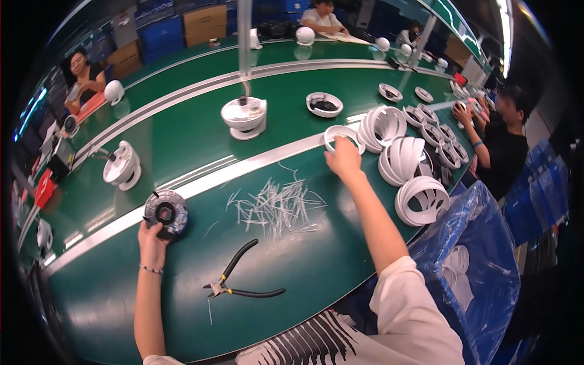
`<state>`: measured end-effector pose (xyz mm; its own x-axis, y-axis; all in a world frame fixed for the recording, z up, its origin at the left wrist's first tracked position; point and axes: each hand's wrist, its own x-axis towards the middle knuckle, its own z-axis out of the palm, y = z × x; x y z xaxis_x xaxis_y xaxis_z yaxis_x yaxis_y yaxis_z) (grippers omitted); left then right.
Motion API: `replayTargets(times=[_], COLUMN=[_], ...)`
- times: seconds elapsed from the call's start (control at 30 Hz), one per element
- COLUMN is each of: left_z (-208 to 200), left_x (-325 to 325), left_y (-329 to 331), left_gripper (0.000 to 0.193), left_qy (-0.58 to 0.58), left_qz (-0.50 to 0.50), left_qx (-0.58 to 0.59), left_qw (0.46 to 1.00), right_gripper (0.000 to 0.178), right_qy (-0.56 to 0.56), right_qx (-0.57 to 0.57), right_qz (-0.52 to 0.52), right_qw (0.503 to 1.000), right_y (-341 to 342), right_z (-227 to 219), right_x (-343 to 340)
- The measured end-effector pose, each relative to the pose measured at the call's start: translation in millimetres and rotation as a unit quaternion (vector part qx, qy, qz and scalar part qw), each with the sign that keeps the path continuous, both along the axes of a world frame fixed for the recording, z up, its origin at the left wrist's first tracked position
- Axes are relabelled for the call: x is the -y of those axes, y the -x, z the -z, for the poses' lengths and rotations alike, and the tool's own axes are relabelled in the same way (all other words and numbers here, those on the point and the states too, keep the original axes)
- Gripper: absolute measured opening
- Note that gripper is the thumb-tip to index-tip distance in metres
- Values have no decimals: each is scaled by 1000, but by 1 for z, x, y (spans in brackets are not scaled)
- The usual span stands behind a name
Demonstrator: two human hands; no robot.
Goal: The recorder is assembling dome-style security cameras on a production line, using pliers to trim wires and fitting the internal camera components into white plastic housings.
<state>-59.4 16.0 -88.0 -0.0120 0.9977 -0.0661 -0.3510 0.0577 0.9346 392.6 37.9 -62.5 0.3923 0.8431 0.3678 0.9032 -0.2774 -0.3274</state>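
My left hand [152, 244] grips a round dark device part [176, 205] with a black ring in its middle and electronics showing round the side. At the metal strip, my right hand [345, 159] has its fingers over the near rim of a white round shell [356, 137], partly hiding it. Diagonal cutters [222, 285] with black handles lie spread on the green bench between my forearms. Beyond them is a loose heap of clear, thin plastic strips [274, 207].
Stacked white rings [422, 201] stand by my right arm, near white shells with dark insides [433, 134]. A blue-lined bin [486, 267] holds white parts at right. White assemblies [244, 115] sit on the green belt [182, 146]. A co-worker [511, 134] works at the right.
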Motion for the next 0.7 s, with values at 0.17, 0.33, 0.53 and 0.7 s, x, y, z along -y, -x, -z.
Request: replayTargets(times=[0.17,0.33,0.53,0.7], left_z=[5,5,14,14], left_x=[34,34,35,37], left_y=[7,12,14,18], left_gripper=[35,40,37,35], left_qy=[-25,-44,-57,-47], left_qz=[-22,-45,-48,-33], left_qx=[41,74,123,141], left_qw=[999,995,990,988], right_gripper=[10,14,24,27], right_qy=[39,-95,-32,130], right_qx=[6,31,-46,-1], right_qz=[21,-114,-509,-603], right_qw=[999,988,859,787], right_y=[-17,43,193,216], right_z=[17,-33,-52,-32], right_x=[-6,28,144,151])
